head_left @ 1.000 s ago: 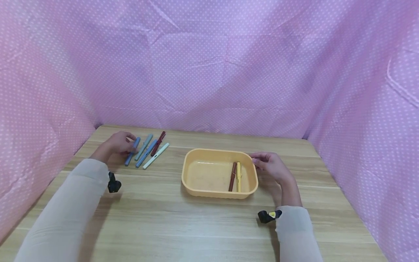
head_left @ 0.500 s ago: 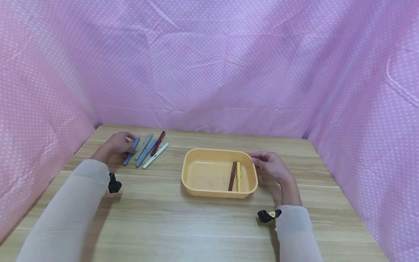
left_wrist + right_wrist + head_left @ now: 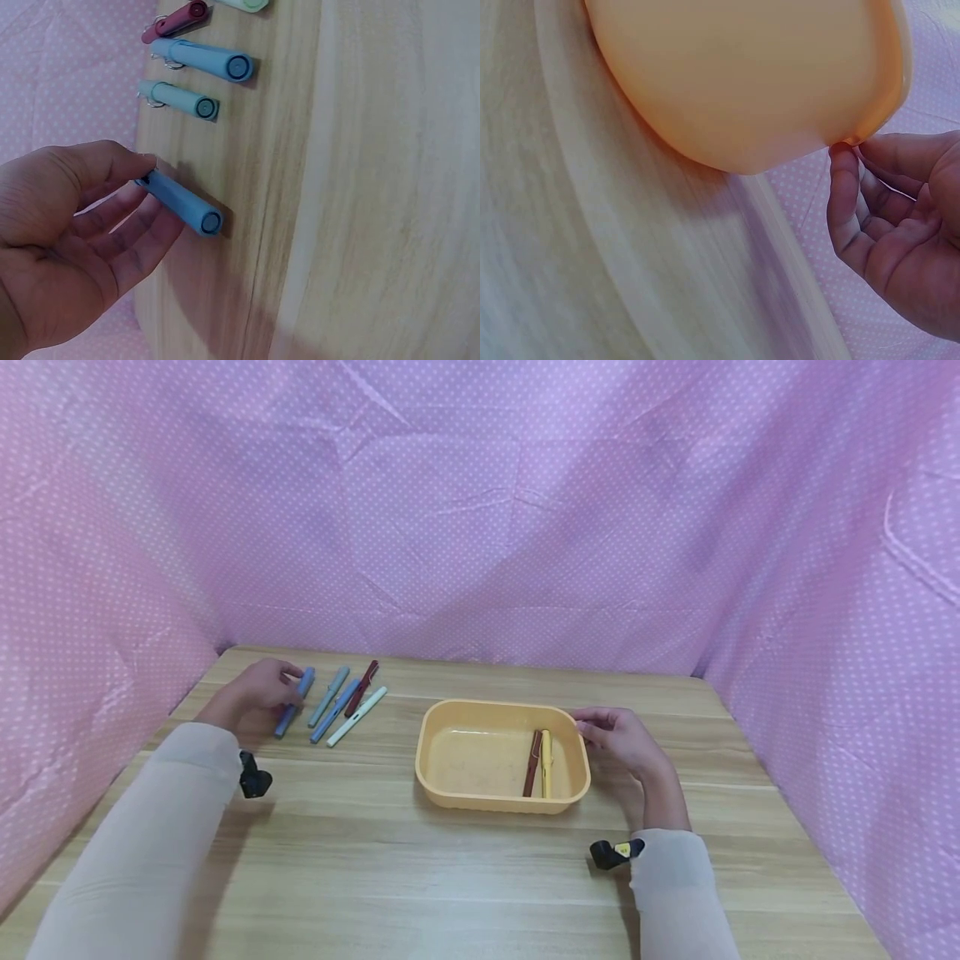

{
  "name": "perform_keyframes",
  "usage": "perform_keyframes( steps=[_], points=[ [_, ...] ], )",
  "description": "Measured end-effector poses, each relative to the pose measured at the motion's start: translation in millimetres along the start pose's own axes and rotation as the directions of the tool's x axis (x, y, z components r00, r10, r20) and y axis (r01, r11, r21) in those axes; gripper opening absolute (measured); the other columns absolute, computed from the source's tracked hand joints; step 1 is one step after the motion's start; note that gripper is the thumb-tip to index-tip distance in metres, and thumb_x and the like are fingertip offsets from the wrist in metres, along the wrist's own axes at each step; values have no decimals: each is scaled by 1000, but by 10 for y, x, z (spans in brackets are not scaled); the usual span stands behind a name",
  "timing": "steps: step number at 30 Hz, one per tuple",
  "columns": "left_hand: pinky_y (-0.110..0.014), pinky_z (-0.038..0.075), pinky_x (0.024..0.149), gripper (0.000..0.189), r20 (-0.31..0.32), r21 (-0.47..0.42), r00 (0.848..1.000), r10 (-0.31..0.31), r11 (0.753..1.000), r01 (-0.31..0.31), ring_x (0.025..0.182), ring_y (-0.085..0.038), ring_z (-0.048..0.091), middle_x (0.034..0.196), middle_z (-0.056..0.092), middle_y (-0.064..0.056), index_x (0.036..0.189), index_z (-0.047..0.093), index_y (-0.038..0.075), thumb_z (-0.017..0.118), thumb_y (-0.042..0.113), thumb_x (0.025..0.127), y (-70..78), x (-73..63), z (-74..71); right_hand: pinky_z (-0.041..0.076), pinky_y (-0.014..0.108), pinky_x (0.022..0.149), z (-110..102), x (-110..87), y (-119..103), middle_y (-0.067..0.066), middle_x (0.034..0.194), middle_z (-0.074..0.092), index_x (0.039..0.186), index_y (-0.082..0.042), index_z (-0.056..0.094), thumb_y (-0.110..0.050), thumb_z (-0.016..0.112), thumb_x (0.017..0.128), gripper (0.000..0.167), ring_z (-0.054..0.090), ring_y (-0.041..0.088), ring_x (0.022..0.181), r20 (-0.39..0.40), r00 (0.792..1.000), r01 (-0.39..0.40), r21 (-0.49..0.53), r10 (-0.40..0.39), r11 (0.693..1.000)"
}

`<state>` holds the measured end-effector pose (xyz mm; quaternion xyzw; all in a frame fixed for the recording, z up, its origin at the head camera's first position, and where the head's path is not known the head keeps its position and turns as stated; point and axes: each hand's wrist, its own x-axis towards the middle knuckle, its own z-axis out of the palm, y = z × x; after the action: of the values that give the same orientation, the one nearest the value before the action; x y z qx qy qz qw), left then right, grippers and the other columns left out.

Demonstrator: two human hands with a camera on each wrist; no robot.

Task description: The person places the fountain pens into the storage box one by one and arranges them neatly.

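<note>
My left hand (image 3: pixel 264 685) pinches a blue pen (image 3: pixel 187 204) between thumb and fingers at the table's left; the pen's end points out past the fingers in the left wrist view. Just right of it lie a grey-green pen (image 3: pixel 328 697), a second blue pen (image 3: pixel 335 712), a dark red pen (image 3: pixel 362 689) and a pale mint pen (image 3: pixel 357 717). My right hand (image 3: pixel 624 742) pinches the rim of a yellow plastic tray (image 3: pixel 742 82) at its right far corner. Inside the tray, a brown-red pen (image 3: pixel 532 764) lies beside a yellow pen (image 3: pixel 547 766).
A light wood table (image 3: pixel 420 877) carries everything. Pink dotted cloth (image 3: pixel 480 527) hangs behind it and along both sides. Small black cameras (image 3: pixel 255 775) sit at both wrists.
My left hand has shifted slightly left and away from me with the blue pen, widening its gap from the grey-green pen. The right hand and tray have barely moved.
</note>
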<state>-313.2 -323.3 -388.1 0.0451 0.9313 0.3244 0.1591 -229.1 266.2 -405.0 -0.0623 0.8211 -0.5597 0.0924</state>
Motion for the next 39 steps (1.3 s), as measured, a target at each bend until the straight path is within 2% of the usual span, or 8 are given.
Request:
perform_keyframes(
  steps=[7,12,17,27,35,39],
  points=[
    [-42,62,78,56,1,-21,1000,15,1000,-15,97,-34,67,122,59,-36,142,42,-18,59,3,93,20,-43,-54,59,28,86,11,-7,3,24,125,68,130,8,64,-11,63,102,34,70,18,101,7,1000,2,5,-2,1000],
    [-45,62,83,57,30,-91,1000,-2,996,5,110,-42,64,131,54,-39,147,34,-18,52,3,98,49,-78,-103,60,28,85,14,-7,-7,25,125,68,130,9,63,-10,62,103,33,70,18,99,6,1000,2,9,-2,1000],
    [-47,61,85,57,51,-116,999,-5,993,11,117,-47,59,138,48,-40,150,30,-17,49,3,100,78,-109,-156,60,28,85,13,-7,-11,25,124,68,130,9,63,-10,62,103,33,71,18,99,6,1000,3,14,-3,1000],
    [-50,60,89,61,75,-164,997,-7,986,19,115,-46,60,138,46,-41,152,23,-18,47,-1,99,101,-74,-231,60,28,85,10,-9,-11,25,124,69,130,8,64,-11,62,103,33,71,19,98,5,1000,-2,3,2,1000],
    [-49,61,88,59,56,-200,998,26,980,-14,113,-47,61,135,46,-41,150,26,-18,48,-3,98,180,-72,-315,60,27,85,11,-15,-28,25,125,68,130,9,64,-10,62,102,33,70,19,101,5,1000,6,4,-6,1000],
    [-50,60,89,59,60,-206,998,36,978,-22,107,-42,65,132,47,-40,151,23,-20,48,-4,99,239,-75,-384,60,28,85,13,-20,-26,25,124,68,130,9,64,-10,62,102,33,71,19,100,4,1000,8,3,-8,1000]
  ],
)
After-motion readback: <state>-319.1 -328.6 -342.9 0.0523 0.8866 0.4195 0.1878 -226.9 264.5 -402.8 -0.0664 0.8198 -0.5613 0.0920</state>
